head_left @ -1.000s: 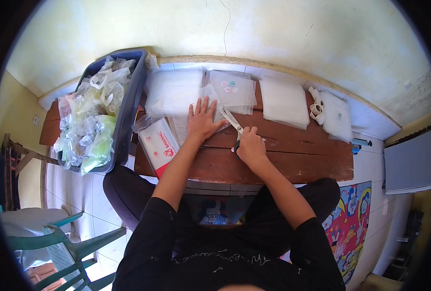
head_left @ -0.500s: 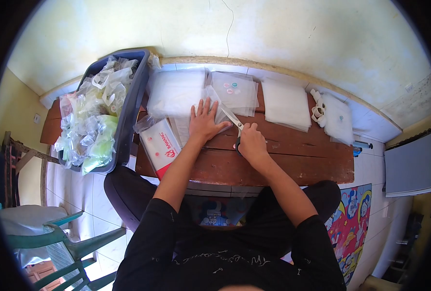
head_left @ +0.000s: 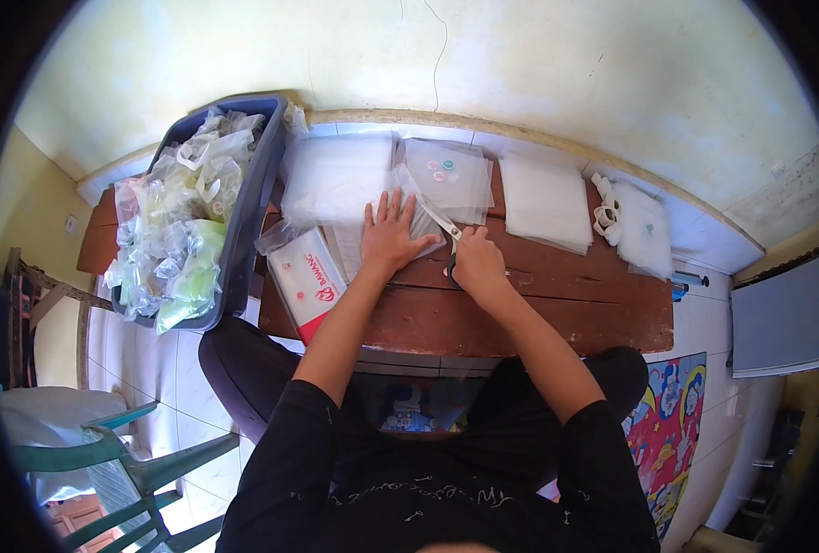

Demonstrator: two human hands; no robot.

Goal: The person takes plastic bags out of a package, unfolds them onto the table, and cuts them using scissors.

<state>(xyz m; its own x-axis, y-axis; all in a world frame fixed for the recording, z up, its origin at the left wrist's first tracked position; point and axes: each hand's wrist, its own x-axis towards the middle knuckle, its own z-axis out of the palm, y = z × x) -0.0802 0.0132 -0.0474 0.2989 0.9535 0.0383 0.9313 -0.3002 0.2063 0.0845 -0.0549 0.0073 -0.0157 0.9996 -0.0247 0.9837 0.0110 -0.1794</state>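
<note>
Currently: right hand closed round slim metal scissors, blades at the right side of a thin, crinkly clear plastic sheet on the worn brown plank table. Left hand flat on the plastic, fingers spread. Vs a second ago: scissors slightly nearer the wall, left palm about unchanged.

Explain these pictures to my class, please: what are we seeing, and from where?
There is no machine here, only a person working bare-handed, seen by a single camera worn on the head, looking forward and down. The left hand lies spread on clear plastic; the right hand holds scissors, their blades beside the left hand. On the reddish-brown wooden table are several translucent stacks and a red-and-white packet. A dark tub heaped with crumpled plastic stands at the person's left.
</note>
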